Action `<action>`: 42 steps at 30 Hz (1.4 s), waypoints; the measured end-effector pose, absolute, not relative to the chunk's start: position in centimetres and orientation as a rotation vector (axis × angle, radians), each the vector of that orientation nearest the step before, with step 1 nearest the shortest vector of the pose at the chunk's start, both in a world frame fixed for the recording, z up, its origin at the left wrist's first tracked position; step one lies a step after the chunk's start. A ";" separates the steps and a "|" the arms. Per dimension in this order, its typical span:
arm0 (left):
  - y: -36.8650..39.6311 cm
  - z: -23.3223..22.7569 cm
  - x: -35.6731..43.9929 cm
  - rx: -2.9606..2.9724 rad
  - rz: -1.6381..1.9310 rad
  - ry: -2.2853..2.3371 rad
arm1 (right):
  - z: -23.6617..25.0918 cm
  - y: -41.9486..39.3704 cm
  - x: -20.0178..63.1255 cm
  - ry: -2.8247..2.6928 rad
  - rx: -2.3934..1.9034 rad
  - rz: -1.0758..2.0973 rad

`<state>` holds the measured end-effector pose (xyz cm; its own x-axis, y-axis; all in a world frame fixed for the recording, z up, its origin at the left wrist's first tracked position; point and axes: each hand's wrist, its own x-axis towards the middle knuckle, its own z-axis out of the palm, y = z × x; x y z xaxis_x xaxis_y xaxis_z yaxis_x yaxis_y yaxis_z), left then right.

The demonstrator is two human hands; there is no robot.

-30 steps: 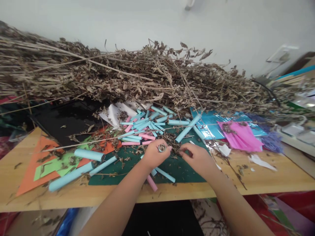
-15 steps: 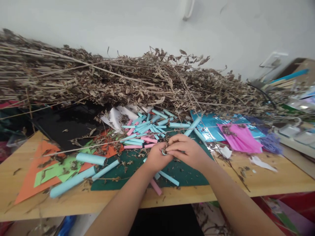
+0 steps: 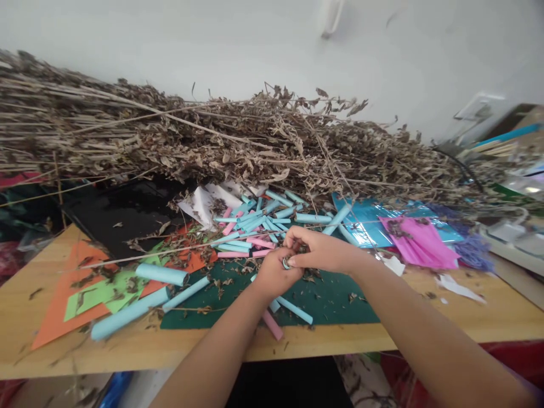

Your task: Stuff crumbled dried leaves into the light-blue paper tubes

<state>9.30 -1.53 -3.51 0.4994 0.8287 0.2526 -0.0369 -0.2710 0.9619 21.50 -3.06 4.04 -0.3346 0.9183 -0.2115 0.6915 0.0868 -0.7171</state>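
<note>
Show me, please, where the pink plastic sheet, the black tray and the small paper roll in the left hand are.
pink plastic sheet [image 3: 419,241], head view, middle of the sheet.
black tray [image 3: 123,212], head view, bare glossy middle.
small paper roll [image 3: 286,263], head view, open end showing above the left hand [image 3: 274,275].

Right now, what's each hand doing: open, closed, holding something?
Left hand: closed around a small paper roll, held upright.
Right hand: fingertips pinched at the roll's open top, with dried leaf bits.

Both hands, left hand [image 3: 274,275] and right hand [image 3: 318,252], meet on a small paper tube [image 3: 286,263] over the green mat [image 3: 331,300].
</note>
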 end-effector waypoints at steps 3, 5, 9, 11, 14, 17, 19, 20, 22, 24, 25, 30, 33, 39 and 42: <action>-1.4 -3.6 9.3 1.645 0.970 0.668 | 4.7 -2.8 21.1 -2.164 -1.612 1.060; -1.4 -3.5 9.2 1.666 0.982 0.649 | 4.8 -2.9 20.8 -2.229 -1.554 0.953; -1.3 -3.7 9.2 1.740 1.016 0.595 | 3.9 -3.8 20.7 -2.301 -1.344 0.621; -1.3 -3.8 9.2 1.752 0.988 0.596 | 3.2 -4.4 21.0 -2.292 -1.300 0.449; -1.4 -3.9 9.2 1.738 0.939 0.659 | 2.3 -5.1 21.6 -2.294 -1.228 0.270; -1.4 -3.9 9.1 1.759 0.920 0.702 | 1.7 -5.5 22.0 -2.255 -1.165 0.254; -1.5 -3.8 9.0 1.786 0.912 0.701 | 1.5 -5.6 21.9 -2.193 -1.181 0.323; -1.5 -3.8 9.0 1.794 0.911 0.693 | 1.5 -5.6 21.8 -2.146 -1.213 0.379; -1.5 -3.7 9.0 1.788 0.923 0.663 | 1.5 -5.5 21.4 -2.031 -1.286 0.541; -1.6 -3.7 9.1 1.763 0.937 0.609 | 1.5 -5.3 20.9 -1.903 -1.338 0.762; -1.6 -3.7 9.1 1.757 0.940 0.584 | 1.6 -5.2 20.7 -1.839 -1.347 0.887; -1.6 -3.6 9.1 1.808 0.949 0.602 | 1.7 -4.7 19.7 -1.505 -1.250 1.451; -1.5 -3.6 9.1 1.803 0.966 0.629 | 1.5 -4.6 19.1 -1.381 -1.257 1.518; -1.4 -3.4 9.0 1.813 0.964 0.638 | 0.0 -5.0 19.2 -1.158 -0.949 1.550; -1.4 -3.4 9.1 1.861 0.947 0.643 | -0.8 -5.1 19.5 -1.059 -0.864 1.515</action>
